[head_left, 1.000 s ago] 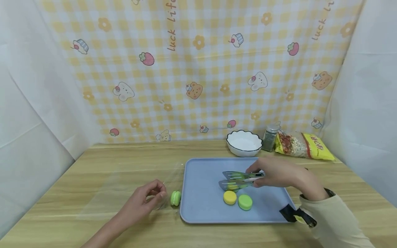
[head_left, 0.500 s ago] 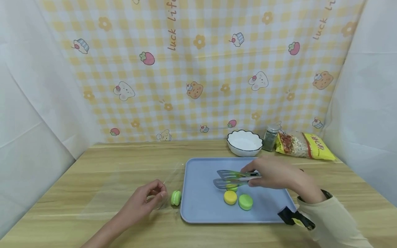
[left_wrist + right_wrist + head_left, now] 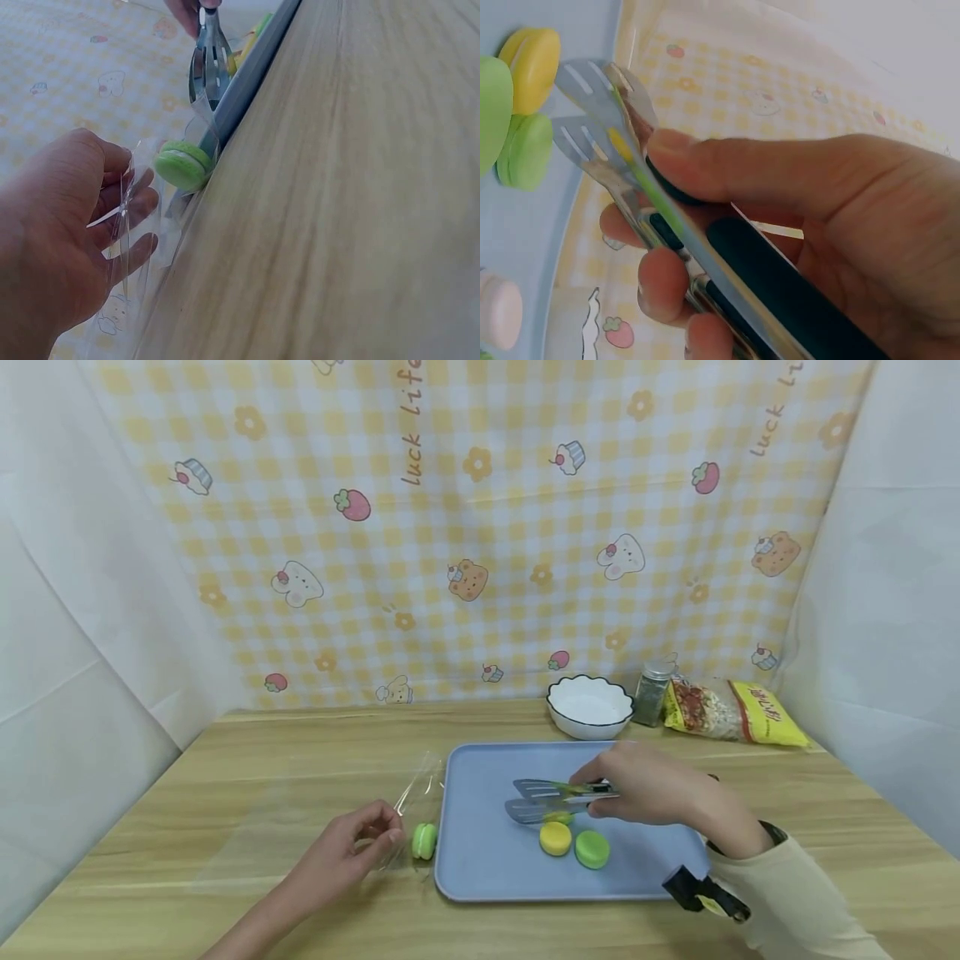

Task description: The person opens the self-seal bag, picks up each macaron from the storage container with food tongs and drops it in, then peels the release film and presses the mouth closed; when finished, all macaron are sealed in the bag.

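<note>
My right hand (image 3: 652, 789) grips slotted metal tongs (image 3: 705, 259) with dark handle grips. In the head view their blades hover over the tray, spread apart with nothing between them. Below lie a yellow macaron (image 3: 556, 839) and a green macaron (image 3: 592, 849); another green one (image 3: 558, 817) is partly hidden by the tongs. My left hand (image 3: 352, 847) pinches the edge of a clear plastic bag (image 3: 139, 217). A green macaron (image 3: 182, 165) stands on edge beside my left fingertips, against the tray; it appears to be within the clear film.
The blue-grey tray (image 3: 480, 877) lies on the wooden table (image 3: 337, 735). Behind it stand a white scalloped bowl (image 3: 590, 706), a glass jar (image 3: 651, 695) and a yellow food packet (image 3: 735, 712). A pale pink macaron (image 3: 501, 311) shows in the right wrist view.
The tongs in my right hand have moved left across the tray. The plastic bag's edge by my left hand stands out a little more; that hand has barely moved.
</note>
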Motion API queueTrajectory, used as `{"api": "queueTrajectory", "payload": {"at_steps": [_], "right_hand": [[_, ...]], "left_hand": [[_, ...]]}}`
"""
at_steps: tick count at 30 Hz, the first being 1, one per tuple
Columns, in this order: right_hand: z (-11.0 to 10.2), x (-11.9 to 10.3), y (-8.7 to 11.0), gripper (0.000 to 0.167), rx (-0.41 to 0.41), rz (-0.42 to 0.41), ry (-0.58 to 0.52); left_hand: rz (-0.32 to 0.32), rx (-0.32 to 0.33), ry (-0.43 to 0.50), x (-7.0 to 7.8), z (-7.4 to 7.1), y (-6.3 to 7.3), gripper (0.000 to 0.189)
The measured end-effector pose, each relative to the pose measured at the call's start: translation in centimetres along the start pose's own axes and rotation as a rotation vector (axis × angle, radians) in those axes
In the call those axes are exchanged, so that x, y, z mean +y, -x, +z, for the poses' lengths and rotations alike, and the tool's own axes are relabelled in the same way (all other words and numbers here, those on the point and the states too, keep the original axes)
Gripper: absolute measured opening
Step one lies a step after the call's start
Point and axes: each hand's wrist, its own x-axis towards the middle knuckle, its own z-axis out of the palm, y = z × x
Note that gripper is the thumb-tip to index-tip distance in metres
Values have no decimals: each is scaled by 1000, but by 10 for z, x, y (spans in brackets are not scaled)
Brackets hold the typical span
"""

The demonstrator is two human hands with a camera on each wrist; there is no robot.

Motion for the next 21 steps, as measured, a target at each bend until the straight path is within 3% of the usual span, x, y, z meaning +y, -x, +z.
{"api": "queueTrajectory", "payload": {"at_steps": [6, 21], "right_hand": [[2, -2, -1, 29, -3, -52, -18], [6, -4, -2, 30, -5, -73, -14]], "left_hand": [[-15, -10, 12, 0, 0, 0, 6], [-31, -31, 34, 1, 0, 0, 6]]}}
